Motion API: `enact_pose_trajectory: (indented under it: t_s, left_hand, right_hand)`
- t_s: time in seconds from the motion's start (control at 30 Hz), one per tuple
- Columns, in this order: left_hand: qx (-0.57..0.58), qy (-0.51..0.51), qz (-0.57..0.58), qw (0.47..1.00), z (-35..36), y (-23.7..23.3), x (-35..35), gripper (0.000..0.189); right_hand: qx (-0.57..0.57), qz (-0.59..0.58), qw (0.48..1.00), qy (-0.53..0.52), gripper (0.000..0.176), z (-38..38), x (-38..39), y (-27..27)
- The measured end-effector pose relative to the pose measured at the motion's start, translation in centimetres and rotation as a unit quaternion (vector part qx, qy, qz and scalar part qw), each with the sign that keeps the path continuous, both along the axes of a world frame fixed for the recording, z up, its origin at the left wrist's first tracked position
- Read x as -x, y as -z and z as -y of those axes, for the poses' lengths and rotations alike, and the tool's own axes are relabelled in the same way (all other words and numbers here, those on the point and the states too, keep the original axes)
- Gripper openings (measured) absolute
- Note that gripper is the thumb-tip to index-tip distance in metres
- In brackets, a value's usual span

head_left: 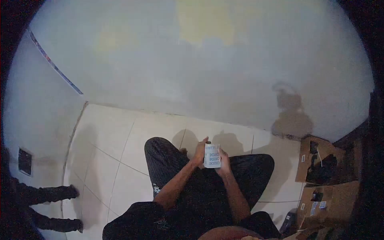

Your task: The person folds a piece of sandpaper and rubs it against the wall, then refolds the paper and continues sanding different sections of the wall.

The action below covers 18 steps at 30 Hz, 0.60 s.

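Observation:
A small whitish block or packet (212, 156) with rows of printed grey lettering is held upright between both hands, above the lap. On its left side my left hand (200, 153) is closed round the edge, with the thumb near the top corner. My right hand (224, 161) grips the opposite side, its fingers partly hidden behind the packet. Crossed legs in dark trousers (252, 170) lie below and to either side of the hands.
Pale floor tiles (128, 148) meet a light wall (160, 72) in front. Open cardboard boxes (332, 194) with dark things inside stand at the right. Another person's dark-clothed legs (54, 193) are at the left. A dark object (288, 222) lies near the boxes.

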<state>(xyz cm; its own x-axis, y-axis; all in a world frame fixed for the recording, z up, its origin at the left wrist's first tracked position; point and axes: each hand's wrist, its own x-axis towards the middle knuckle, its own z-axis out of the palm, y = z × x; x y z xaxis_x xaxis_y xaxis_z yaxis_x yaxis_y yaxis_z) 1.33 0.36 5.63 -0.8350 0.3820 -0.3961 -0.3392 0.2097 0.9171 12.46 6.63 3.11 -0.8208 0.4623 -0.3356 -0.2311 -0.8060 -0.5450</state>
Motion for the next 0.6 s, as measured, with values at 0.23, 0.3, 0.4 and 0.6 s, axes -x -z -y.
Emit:
enact_pose_trajectory:
  t_s: [0.23,0.3,0.4,0.6]
  left_hand:
    - [0.202,0.091,-0.392,0.893,1.9,0.9,0.3,0.046]
    - [0.2,0.139,-0.47,0.848,2.1,-4.8,-1.3,0.062]
    - [0.167,0.329,-0.55,0.749,2.9,-6.6,-3.8,0.078]
    - [0.215,0.39,-0.609,0.656,3.2,-2.0,-2.8,0.067]
  right_hand:
    - [-0.278,0.178,0.939,0.097,0.033,-2.2,-0.4,0.8]
    - [-0.383,0.239,0.879,0.15,0.034,-3.0,-0.4,1.0]
    - [-0.422,0.254,0.865,0.101,0.035,-3.5,-1.1,-0.5]
    - [-0.351,0.204,0.911,0.065,0.034,-3.3,-0.5,0.9]
